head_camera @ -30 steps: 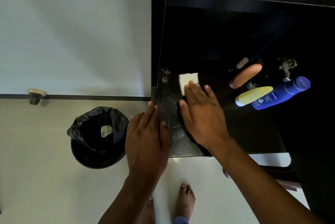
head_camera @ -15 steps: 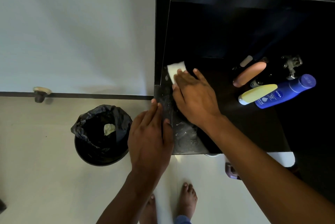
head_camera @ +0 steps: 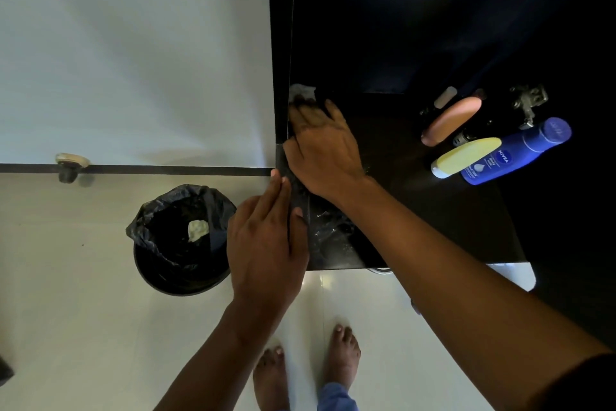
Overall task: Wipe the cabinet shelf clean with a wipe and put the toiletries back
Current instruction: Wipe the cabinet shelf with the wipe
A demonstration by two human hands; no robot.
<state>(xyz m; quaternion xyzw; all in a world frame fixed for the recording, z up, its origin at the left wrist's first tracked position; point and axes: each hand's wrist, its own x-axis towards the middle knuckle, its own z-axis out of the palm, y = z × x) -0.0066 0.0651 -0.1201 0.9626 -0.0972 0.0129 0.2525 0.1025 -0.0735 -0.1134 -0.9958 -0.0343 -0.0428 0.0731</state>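
My right hand (head_camera: 321,147) lies flat on the black shelf (head_camera: 416,210) and presses a white wipe (head_camera: 301,91) into the shelf's far left corner; only the wipe's tip shows past my fingertips. My left hand (head_camera: 266,244) rests with straight fingers on the shelf's left front edge. Toiletries lie in a group at the right of the shelf: a blue Nivea bottle (head_camera: 516,152), a yellow-and-white bottle (head_camera: 465,157), a peach tube (head_camera: 451,120) and a small white-capped item (head_camera: 445,97).
A black bin (head_camera: 181,240) lined with a dark bag stands on the white floor left of the shelf, a crumpled wipe (head_camera: 198,230) inside. A metal hinge (head_camera: 528,104) sits at the shelf's right. A doorstop (head_camera: 68,167) is by the wall. My bare feet (head_camera: 310,364) stand below.
My right hand has slid the wipe away from me and leftward into the back left corner of the shelf. My left hand has stayed on the shelf's edge.
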